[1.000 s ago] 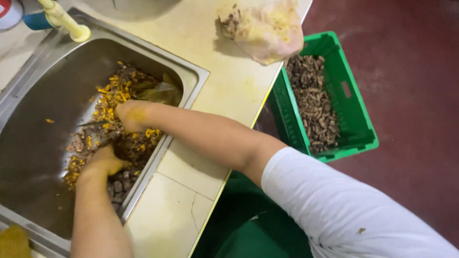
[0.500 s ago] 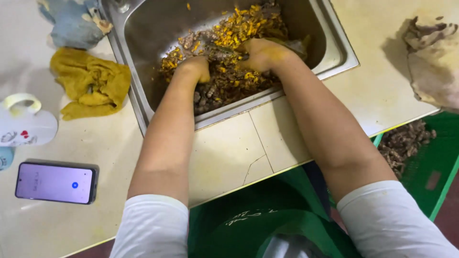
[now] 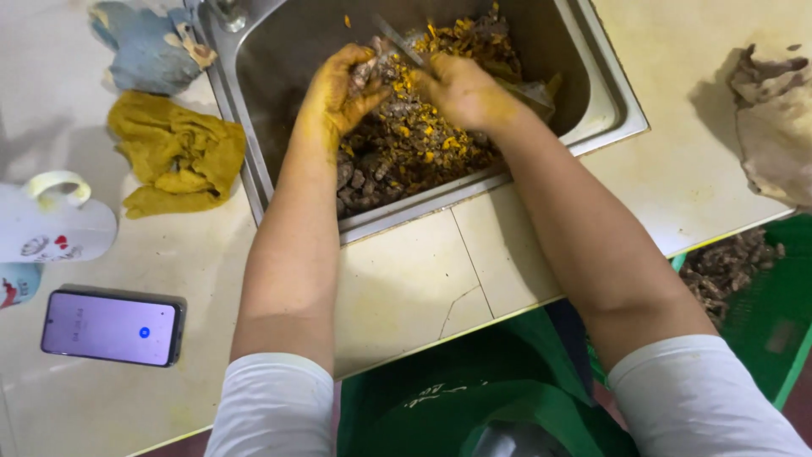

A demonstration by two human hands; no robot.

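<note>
Yellow-stained left hand clutches a knobbly root piece; right hand grips a thin knife over the steel sink. Crumpled yellow rag alongside.

In the sink, a heap of roots; left on the counter, cloths, mug, phone; right, below, a crate.

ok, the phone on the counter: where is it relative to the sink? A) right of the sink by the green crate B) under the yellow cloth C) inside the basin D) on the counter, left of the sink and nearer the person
D: the phone lies screen-up on the counter, left of the sink and below the yellow cloth in the picture.
</note>
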